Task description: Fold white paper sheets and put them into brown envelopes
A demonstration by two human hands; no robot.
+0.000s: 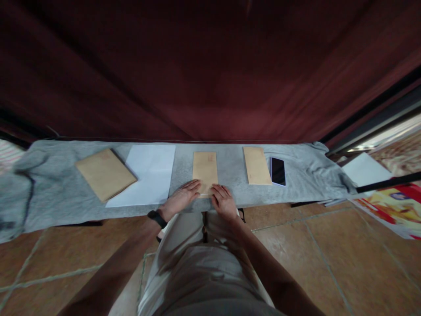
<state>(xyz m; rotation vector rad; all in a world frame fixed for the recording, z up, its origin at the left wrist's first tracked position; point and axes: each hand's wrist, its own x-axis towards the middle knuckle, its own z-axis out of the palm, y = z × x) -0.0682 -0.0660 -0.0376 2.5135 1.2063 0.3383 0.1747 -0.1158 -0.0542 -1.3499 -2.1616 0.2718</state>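
Observation:
A tan paper envelope [205, 169] lies upright in the middle of the cloth-covered surface, with small reddish print near its top right corner. My left hand [184, 195] rests on the envelope's lower left edge, fingers stretched out and lying flat. On the lower right corner, my right hand [224, 201] presses down with its fingers extended. Between the hands a pale strip shows along the envelope's bottom edge. My palms hide what lies beneath them. A dark band [157, 218] circles my left wrist.
At left, a stack of tan envelopes [104, 173] overlaps white paper [149, 175]. To the right lie another tan envelope [257, 166] and a phone [278, 171]. Grey cloth [305, 175] covers the narrow surface. Dark red fabric [210, 79] hangs behind it; a colourful box [394, 208] is at far right.

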